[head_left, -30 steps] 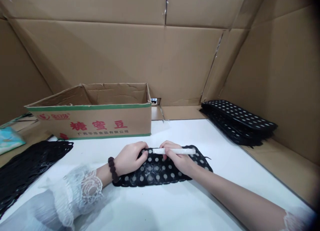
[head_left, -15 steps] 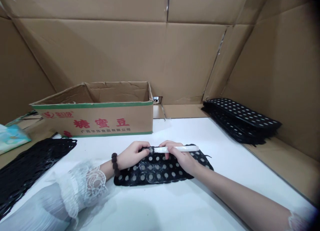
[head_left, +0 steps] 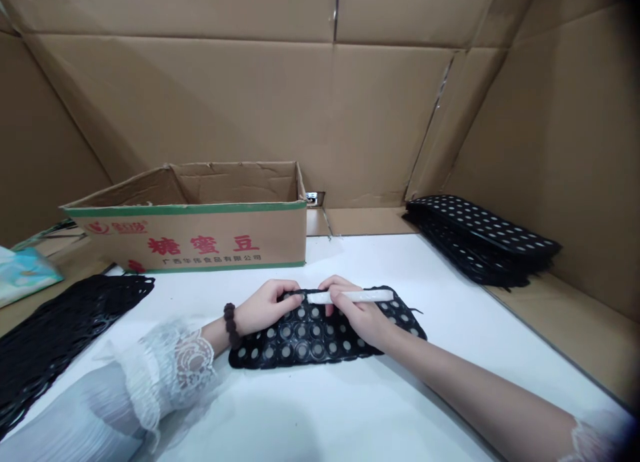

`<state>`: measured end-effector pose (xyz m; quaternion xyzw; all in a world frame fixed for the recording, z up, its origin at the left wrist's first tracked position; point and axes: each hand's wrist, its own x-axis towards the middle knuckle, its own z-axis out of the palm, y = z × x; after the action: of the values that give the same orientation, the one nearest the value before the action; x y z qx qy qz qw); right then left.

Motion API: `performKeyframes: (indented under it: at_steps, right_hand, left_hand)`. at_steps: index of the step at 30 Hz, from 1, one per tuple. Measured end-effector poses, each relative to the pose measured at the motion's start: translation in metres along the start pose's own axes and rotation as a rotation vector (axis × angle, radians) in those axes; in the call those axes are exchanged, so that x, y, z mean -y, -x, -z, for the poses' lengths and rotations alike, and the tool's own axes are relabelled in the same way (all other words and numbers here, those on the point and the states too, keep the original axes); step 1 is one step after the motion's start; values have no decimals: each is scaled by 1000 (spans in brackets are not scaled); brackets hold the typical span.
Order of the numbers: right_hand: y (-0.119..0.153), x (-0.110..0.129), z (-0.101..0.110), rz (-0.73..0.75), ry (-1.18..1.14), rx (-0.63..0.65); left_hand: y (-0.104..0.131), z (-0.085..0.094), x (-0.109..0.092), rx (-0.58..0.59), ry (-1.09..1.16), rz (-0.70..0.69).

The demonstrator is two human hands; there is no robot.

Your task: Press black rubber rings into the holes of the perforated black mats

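A black rubbery sheet (head_left: pixel 305 352) set with rows of pale round discs lies on the white table in front of me. My left hand (head_left: pixel 267 309) grips its far edge, thumb on top near a disc and the other fingers curled over. In my right hand (head_left: pixel 357 312) is a slim white pen-like stick (head_left: pixel 370 295), pinched between thumb and fingers. The stick lies nearly level over the sheet's far edge, its left end close to my left thumb. My right hand and wrist cover part of the sheet's right side.
An open cardboard box (head_left: pixel 280 235) stands behind at left. Stacked black dotted sheets (head_left: pixel 485 232) lie at far right. Black sheets with holes (head_left: pixel 65 329) lie at left, near a blue-and-white tissue pack (head_left: pixel 30 275). Cardboard walls (head_left: pixel 240 102) surround the white table (head_left: pixel 320 415).
Both hands stay in nearly the same place over the sheet. The white stick has shifted very slightly left and its tilt has changed a little.
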<state>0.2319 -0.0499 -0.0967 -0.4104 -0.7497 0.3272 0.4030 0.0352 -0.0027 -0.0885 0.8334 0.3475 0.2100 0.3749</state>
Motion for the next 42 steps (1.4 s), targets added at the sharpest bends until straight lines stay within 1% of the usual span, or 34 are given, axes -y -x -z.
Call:
performKeyframes:
  at_steps: [3, 5, 9, 11, 14, 16, 19, 21, 24, 27, 31, 34, 37, 42]
  right_hand:
    - [0, 3, -2, -23, 34, -18]
    - [-1, 4, -5, -10, 113, -20]
    - [-6, 5, -12, 116, 412, 13]
    - [-9, 3, -16, 135, 546, 12]
    - [-15, 2, -19, 75, 670, -14]
    - [-18, 2, -18, 54, 697, -38]
    - [-17, 6, -11, 89, 644, -88]
    - [-14, 7, -5, 110, 522, -76]
    - [-8, 6, 2, 66, 284, 20]
    - [-6, 3, 5, 0, 158, 53]
    - [-6, 1, 5, -5, 111, 49]
    - [-5, 2, 3, -4, 91, 63]
    - [-4, 6, 2, 12, 123, 57]
    - [-2, 8, -1, 83, 241, 42]
  left_hand:
    - [0, -1, 0, -2, -47, -12]
    - [1, -2, 0, -16, -93, -27]
    - [2, -6, -1, -78, -219, -45]
    - [3, -7, 0, -93, -248, -43]
    - [3, -7, -1, -81, -192, -46]
    - [2, -4, -1, -65, -56, -33]
    - [0, 0, -2, -41, 140, 2]
    - [-1, 3, -2, -26, 171, 22]
    - [-2, 6, 0, -24, 87, 24]
    - [-2, 9, 2, -13, -43, -15]
    - [-1, 13, 3, 78, -115, -45]
    - [0, 14, 2, 132, -71, -18]
    - [0, 13, 0, 140, -8, 0]
    - [2, 11, -5, 108, 28, 22]
